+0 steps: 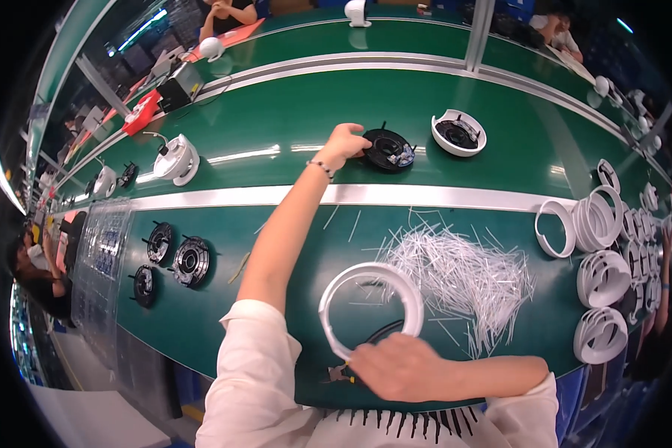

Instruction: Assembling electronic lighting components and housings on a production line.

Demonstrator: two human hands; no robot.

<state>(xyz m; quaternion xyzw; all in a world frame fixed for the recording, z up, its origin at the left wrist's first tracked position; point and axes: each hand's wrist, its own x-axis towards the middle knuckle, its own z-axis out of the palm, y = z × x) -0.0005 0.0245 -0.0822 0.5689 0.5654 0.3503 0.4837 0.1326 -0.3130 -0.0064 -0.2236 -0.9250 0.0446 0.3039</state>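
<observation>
My left hand (343, 145) reaches out over the far green surface, its fingers closed at the left rim of a black round disc assembly (387, 151) with small circuit parts on it. Close to my body, my right hand (399, 366) grips the lower edge of a white plastic ring (415, 300). Beside that hand lies a pair of small cutters (337, 373), partly hidden. A dark curved piece (384, 329) shows through the ring. Right of the black disc sits a white round housing (476, 148) with a black core inside.
A heap of thin white strips (463, 276) covers the bench beyond the ring. White rings (603, 280) stand stacked at the right. Several black discs (191, 261) lie at the left. A white device (175, 159) stands on the belt. A pale rail (440, 196) separates bench and belt.
</observation>
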